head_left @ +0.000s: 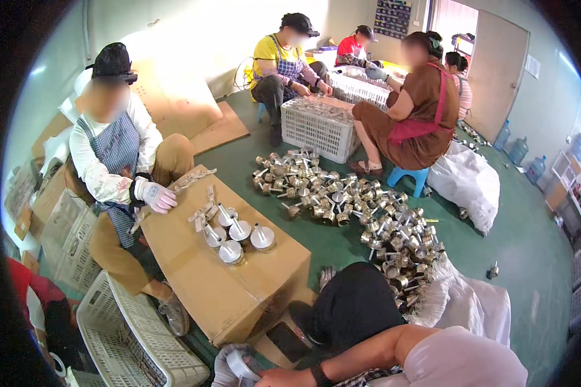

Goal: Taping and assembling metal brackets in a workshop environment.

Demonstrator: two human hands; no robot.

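At the lower edge, my left hand (224,369) wears a grey glove and is closed around a white ring-shaped roll (244,366) that looks like tape. My right hand (283,378), bare with a black band at the wrist, comes in from the right and reaches the roll. Its fingers are mostly cut off by the picture's edge. Beyond my hands is a large cardboard box (252,293). Several round metal cups with stems (263,237) stand on it, beside small strips (203,215). A dark flat object (288,342) lies between the box and my knee.
A heap of stemmed metal cups (332,193) covers the floor ahead, beside white sacks (478,306). A co-worker (119,142) with a white glove sits at the box's left, above a white crate (142,322). Other people sit around white crates (316,132) farther back.
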